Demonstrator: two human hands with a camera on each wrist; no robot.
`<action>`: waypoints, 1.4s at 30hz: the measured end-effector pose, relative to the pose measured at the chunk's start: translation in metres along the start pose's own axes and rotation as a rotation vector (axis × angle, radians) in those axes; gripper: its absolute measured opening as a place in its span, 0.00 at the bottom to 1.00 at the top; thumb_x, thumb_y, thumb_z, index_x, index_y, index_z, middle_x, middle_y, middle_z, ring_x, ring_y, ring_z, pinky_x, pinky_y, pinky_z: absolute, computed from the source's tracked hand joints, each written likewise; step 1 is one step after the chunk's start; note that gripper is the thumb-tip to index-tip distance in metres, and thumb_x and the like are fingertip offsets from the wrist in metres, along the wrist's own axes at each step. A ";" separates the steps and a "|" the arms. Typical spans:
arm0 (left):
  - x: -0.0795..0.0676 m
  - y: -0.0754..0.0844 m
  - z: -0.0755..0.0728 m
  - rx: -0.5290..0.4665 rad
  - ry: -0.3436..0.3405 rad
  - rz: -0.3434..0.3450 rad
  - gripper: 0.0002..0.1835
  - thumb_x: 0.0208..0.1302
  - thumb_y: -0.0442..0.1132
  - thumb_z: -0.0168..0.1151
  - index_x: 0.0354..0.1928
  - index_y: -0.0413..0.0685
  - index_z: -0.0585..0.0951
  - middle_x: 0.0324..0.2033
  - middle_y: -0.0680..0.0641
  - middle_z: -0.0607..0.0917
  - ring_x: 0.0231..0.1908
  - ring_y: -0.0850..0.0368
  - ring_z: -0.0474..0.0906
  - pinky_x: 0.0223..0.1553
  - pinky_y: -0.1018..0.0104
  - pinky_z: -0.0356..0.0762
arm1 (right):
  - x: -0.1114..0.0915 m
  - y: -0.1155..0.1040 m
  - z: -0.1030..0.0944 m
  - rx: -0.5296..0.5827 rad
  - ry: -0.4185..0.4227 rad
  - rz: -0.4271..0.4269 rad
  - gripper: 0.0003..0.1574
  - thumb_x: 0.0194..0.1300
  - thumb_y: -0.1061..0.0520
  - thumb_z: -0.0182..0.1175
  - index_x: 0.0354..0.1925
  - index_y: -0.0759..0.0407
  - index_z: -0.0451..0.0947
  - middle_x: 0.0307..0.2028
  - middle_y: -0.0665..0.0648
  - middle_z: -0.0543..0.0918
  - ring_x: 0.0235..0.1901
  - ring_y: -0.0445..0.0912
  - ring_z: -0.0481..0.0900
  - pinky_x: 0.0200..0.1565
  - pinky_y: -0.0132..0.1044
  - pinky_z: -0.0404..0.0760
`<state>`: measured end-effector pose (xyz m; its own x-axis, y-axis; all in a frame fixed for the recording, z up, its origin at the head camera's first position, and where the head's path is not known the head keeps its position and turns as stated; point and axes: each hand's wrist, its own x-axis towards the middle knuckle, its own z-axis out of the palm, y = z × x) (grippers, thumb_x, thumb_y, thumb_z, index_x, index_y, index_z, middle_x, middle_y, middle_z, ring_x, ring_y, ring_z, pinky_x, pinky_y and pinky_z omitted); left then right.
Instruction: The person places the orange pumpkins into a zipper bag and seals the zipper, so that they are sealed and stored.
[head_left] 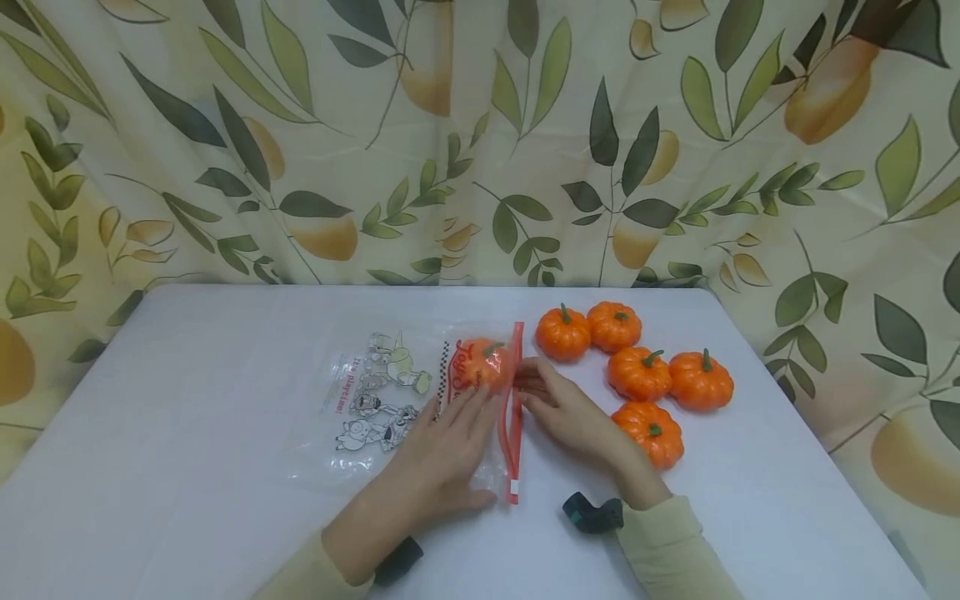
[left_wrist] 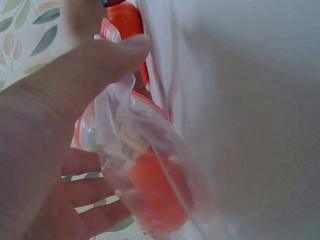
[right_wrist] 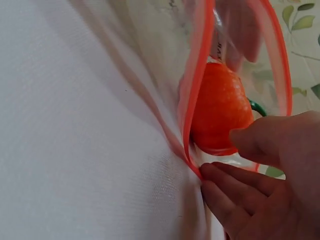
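A clear zip bag [head_left: 352,350] with a red zip edge and printed cartoon figures lies flat on the table, its mouth facing right. Inside it, just past the mouth, sits a small orange pumpkin [right_wrist: 220,110] with a green stem. My left hand [head_left: 450,454] rests on the bag with its fingers extended over the film, beside the pumpkin. At the parted mouth is my right hand [head_left: 566,412], fingertips against the red edge and thumb close to the pumpkin. Whether that thumb touches the pumpkin I cannot tell.
Several more orange pumpkins [head_left: 639,373] stand on the white table [head_left: 187,417] to the right of the bag, one close behind my right forearm. A dark device [head_left: 594,512] is at my right wrist, another [head_left: 399,560] at my left. A leaf-patterned curtain [head_left: 480,150] hangs behind.
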<state>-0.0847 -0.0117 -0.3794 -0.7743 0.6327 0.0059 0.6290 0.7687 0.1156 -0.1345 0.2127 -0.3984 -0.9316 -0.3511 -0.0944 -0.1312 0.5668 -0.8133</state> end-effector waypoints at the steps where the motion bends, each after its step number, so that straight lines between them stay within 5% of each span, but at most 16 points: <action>1: 0.000 0.000 0.000 0.002 0.004 0.003 0.59 0.51 0.68 0.69 0.78 0.49 0.53 0.78 0.45 0.56 0.76 0.46 0.55 0.72 0.38 0.57 | 0.000 0.000 0.000 -0.010 0.006 0.000 0.28 0.74 0.60 0.54 0.69 0.50 0.63 0.65 0.54 0.75 0.66 0.49 0.74 0.66 0.48 0.73; 10: 0.001 0.003 -0.003 0.016 0.010 0.000 0.59 0.52 0.65 0.70 0.79 0.51 0.51 0.76 0.48 0.60 0.75 0.46 0.58 0.72 0.39 0.59 | 0.000 -0.001 0.005 -0.221 0.040 -0.036 0.27 0.74 0.56 0.52 0.69 0.52 0.68 0.65 0.55 0.73 0.67 0.52 0.70 0.69 0.55 0.69; 15: 0.001 0.003 -0.005 0.030 0.022 0.007 0.55 0.52 0.66 0.70 0.76 0.51 0.58 0.75 0.48 0.64 0.74 0.48 0.60 0.71 0.40 0.60 | -0.001 -0.004 0.002 -0.236 0.059 -0.016 0.26 0.74 0.56 0.52 0.68 0.51 0.70 0.65 0.54 0.74 0.67 0.52 0.70 0.68 0.55 0.70; 21: 0.003 0.003 -0.005 0.001 0.002 -0.004 0.53 0.52 0.65 0.71 0.76 0.54 0.59 0.74 0.50 0.65 0.73 0.49 0.61 0.72 0.40 0.59 | -0.013 -0.010 -0.017 -0.250 0.097 0.053 0.24 0.73 0.53 0.55 0.65 0.48 0.72 0.63 0.52 0.76 0.63 0.52 0.74 0.61 0.56 0.77; 33: 0.001 0.001 -0.005 -0.037 0.010 -0.004 0.52 0.52 0.64 0.71 0.76 0.55 0.60 0.74 0.51 0.66 0.73 0.49 0.61 0.72 0.39 0.59 | -0.048 -0.030 -0.068 -0.440 0.135 0.172 0.28 0.70 0.52 0.59 0.65 0.60 0.71 0.63 0.64 0.76 0.62 0.61 0.72 0.60 0.63 0.75; 42: 0.002 0.000 -0.006 -0.046 0.002 0.000 0.52 0.53 0.63 0.71 0.76 0.55 0.60 0.74 0.51 0.65 0.74 0.49 0.60 0.72 0.39 0.58 | -0.061 -0.032 -0.080 -0.543 0.032 0.291 0.33 0.65 0.49 0.65 0.63 0.62 0.72 0.56 0.66 0.79 0.52 0.59 0.74 0.55 0.61 0.79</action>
<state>-0.0867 -0.0108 -0.3736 -0.7746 0.6325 0.0075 0.6251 0.7637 0.1613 -0.1002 0.2753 -0.3205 -0.9638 -0.1069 -0.2444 -0.0159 0.9375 -0.3477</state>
